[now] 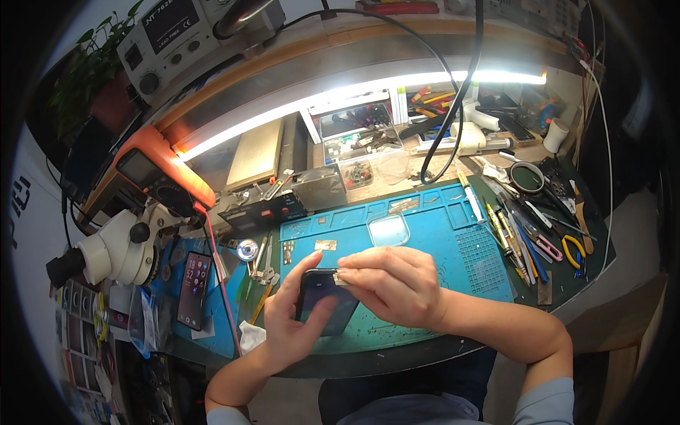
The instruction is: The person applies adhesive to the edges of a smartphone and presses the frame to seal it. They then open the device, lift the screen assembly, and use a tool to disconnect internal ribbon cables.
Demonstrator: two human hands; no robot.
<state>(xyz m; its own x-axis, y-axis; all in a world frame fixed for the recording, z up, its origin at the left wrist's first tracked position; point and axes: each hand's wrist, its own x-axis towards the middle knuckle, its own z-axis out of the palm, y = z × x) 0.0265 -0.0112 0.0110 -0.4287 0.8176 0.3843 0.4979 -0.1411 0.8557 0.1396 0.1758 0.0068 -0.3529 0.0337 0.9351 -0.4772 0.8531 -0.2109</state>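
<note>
My left hand grips a dark smartphone, held tilted above the blue work mat. Its thumb lies across the phone's face and its fingers wrap the left edge. At the phone's top edge, the fingers of my right hand are pinched together. Between those fingertips a small pale piece shows in part; its kind is too small to make out. Just beyond my hands, a clear shallow square dish and a small flat metal piece rest on the mat.
A second phone with a lit screen lies at left, near a white microscope and an orange multimeter. Screwdrivers and tweezers and yellow-handled pliers spread at right. A black cable hangs over the back.
</note>
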